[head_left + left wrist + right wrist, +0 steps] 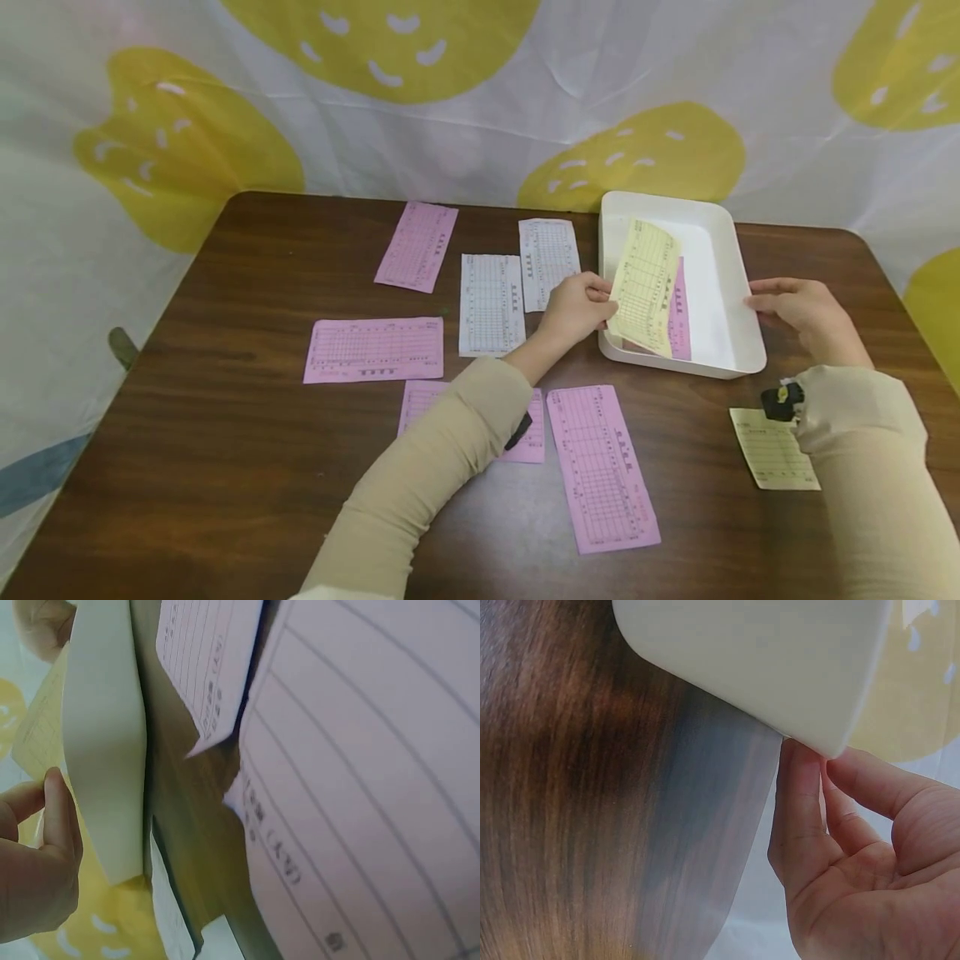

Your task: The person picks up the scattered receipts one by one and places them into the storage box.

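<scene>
Between thumb and fingers, my left hand [576,310] pinches the left edge of a yellow printed slip [647,283], which slants over the left side of a white plastic tray [716,367]. Under it, a pink slip [681,321] lies inside the tray, partly covered. At the tray's right wall is my right hand [806,312]; in the right wrist view its thumb and fingertips grip the edge of the tray [765,660]. The left wrist view shows the left fingers [58,817] at the yellow slip, beside the tray's outer wall.
Left of the tray lie two white slips [491,304] and several pink slips [375,350], one partly under my left forearm. Another pink slip [603,467] is near the front. A yellow slip [772,454] lies by my right wrist. A patterned cloth [450,158] hangs behind the brown table [247,467].
</scene>
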A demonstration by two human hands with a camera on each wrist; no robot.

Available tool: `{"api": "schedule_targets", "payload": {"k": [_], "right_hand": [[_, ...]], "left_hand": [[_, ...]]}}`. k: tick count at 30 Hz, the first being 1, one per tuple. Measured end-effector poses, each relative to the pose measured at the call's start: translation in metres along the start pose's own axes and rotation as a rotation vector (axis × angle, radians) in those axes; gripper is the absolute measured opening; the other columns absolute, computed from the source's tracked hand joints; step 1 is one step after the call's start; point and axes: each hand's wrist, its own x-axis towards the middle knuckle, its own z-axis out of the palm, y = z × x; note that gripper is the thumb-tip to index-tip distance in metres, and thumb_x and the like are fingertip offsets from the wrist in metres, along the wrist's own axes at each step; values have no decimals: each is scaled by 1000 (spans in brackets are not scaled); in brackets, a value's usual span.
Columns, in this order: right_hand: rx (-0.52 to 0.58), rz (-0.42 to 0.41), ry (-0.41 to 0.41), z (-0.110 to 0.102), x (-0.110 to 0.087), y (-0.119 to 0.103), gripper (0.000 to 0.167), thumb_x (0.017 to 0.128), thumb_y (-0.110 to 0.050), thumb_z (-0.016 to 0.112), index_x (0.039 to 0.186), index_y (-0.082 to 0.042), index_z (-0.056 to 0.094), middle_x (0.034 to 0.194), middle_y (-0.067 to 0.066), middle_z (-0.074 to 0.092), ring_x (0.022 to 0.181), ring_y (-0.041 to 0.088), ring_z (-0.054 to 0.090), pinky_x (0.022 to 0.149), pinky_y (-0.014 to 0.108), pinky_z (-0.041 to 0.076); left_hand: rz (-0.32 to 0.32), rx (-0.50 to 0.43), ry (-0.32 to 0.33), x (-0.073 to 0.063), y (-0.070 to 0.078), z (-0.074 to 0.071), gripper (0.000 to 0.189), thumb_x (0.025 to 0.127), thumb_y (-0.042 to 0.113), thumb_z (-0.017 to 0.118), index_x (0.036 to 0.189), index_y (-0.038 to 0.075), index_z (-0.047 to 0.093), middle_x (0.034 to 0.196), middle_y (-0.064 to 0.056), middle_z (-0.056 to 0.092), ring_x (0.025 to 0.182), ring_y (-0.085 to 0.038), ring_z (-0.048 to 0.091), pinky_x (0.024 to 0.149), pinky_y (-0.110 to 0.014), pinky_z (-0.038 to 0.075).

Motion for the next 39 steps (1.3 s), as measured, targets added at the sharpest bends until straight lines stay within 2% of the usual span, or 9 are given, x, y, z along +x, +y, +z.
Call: {"api": "schedule_targets", "payload": {"k": [5, 10, 13, 16, 20, 25, 32, 39], "right_hand": [[-3, -2, 0, 0, 1, 1, 60, 92, -42, 57, 137, -5, 40, 83, -33, 43, 76, -13, 49, 110, 52, 34], [-22, -4, 7, -1, 1, -1, 58, 94, -39, 56, 137, -5, 40, 78, -38, 42, 74, -14, 50, 100, 42, 41], [-16, 1, 13, -1, 1, -1, 59, 93, -38, 56, 138, -4, 39, 80, -35, 42, 73, -14, 50, 105, 48, 39], [-5, 13, 17, 0, 1, -1, 60, 93, -39, 57, 139, -4, 39, 91, -25, 46, 71, -13, 49, 112, 56, 30], [-9, 15, 22, 0, 1, -1, 60, 93, -40, 57, 138, -4, 39, 106, -13, 46, 71, -13, 49, 113, 58, 28], [-4, 24, 20, 0, 2, 0, 58, 92, -42, 58, 136, -8, 42, 106, -14, 44, 74, -11, 48, 113, 56, 29], [2, 18, 12, 0, 2, 0, 55, 92, -42, 57, 135, -9, 42, 101, -19, 44, 75, -12, 49, 113, 53, 31], [-2, 21, 7, 0, 2, 0, 60, 92, -43, 57, 137, -6, 40, 106, -15, 44, 77, -10, 48, 113, 54, 30]], "left_hand": [[13, 58, 38, -2, 2, 5, 25, 87, 4, 66, 112, 1, 64, 103, -14, 72, 61, -12, 63, 53, -14, 52], [21, 104, 48, -4, 5, 7, 25, 87, 6, 66, 112, 3, 64, 103, -11, 72, 66, -15, 68, 51, -11, 49], [29, 121, 47, -3, 7, 9, 25, 87, 7, 66, 112, 4, 64, 104, -10, 73, 69, -14, 69, 52, -10, 50], [38, 122, 46, -3, 9, 12, 24, 87, 7, 68, 110, 4, 65, 103, -11, 73, 70, -16, 71, 51, -11, 50], [46, 127, 45, -4, 10, 14, 23, 87, 7, 67, 110, 4, 66, 103, -12, 74, 72, -19, 72, 50, -10, 48], [25, 138, 38, -3, 10, 17, 22, 89, 7, 65, 111, 4, 66, 105, -12, 73, 74, -18, 72, 51, -10, 49], [46, 213, 27, -4, 11, 19, 23, 91, 7, 62, 112, 6, 68, 108, -8, 73, 92, -14, 72, 59, -9, 52], [50, 172, -10, -5, 9, 17, 28, 89, 4, 63, 117, 3, 66, 110, -9, 72, 84, -15, 71, 58, -9, 51]]}}
